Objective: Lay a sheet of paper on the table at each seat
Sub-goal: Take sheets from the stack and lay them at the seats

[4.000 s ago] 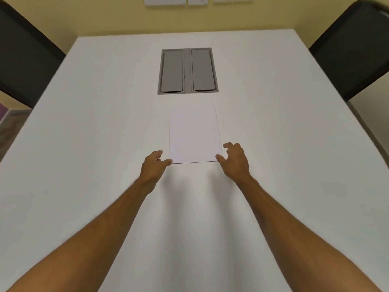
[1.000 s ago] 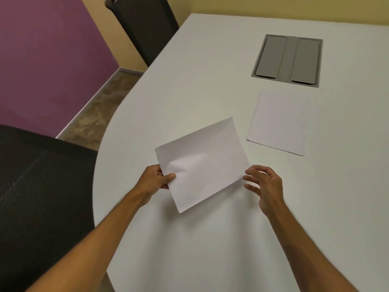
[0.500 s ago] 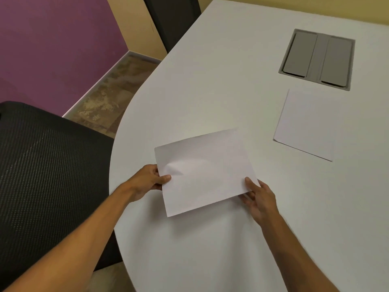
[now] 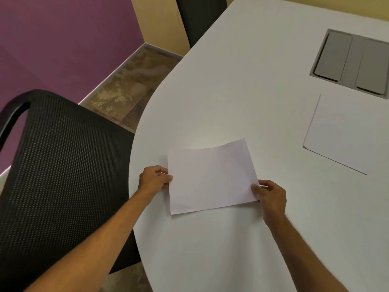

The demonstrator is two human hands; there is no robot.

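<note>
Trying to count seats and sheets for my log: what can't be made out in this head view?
Head view only:
- Flat sheet: right side cut off by the frame edge; single or stacked, too thin to tell.
- Far chair: top cut off by the upper edge.
- Left hand and right hand: fingers under the held sheet hidden by the paper.
- Any seats on the table's other sides: out of frame.

An office meeting room, that was: big white table [image 4: 231, 81], grey cable hatch [image 4: 351, 64] sunk in its top, black mesh chair [image 4: 63, 175] at the left edge, second chair [image 4: 200, 15] further along.
</note>
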